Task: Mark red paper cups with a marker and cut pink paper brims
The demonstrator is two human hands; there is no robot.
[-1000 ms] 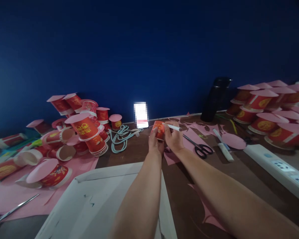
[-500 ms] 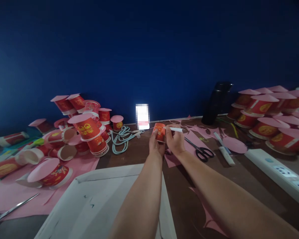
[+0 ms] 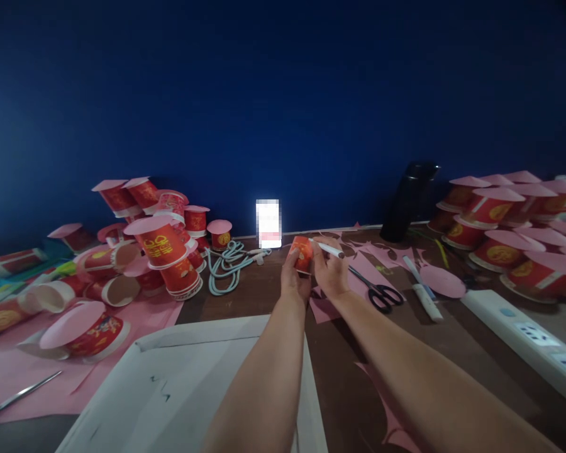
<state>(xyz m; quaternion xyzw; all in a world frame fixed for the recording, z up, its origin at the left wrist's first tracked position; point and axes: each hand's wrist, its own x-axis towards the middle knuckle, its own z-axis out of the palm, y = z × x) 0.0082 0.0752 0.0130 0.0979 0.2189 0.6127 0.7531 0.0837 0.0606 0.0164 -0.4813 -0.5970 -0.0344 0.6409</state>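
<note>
left hand (image 3: 296, 278): bare | right hand (image 3: 331, 274): bare | wrists (image 3: 294, 298): bare | forearms (image 3: 270, 371): bare, tapering wristward

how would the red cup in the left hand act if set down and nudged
The red cup is probably light and easily dented, since it looks like paper. Laid on its side, it would likely roll, given its rounded wall.
</note>
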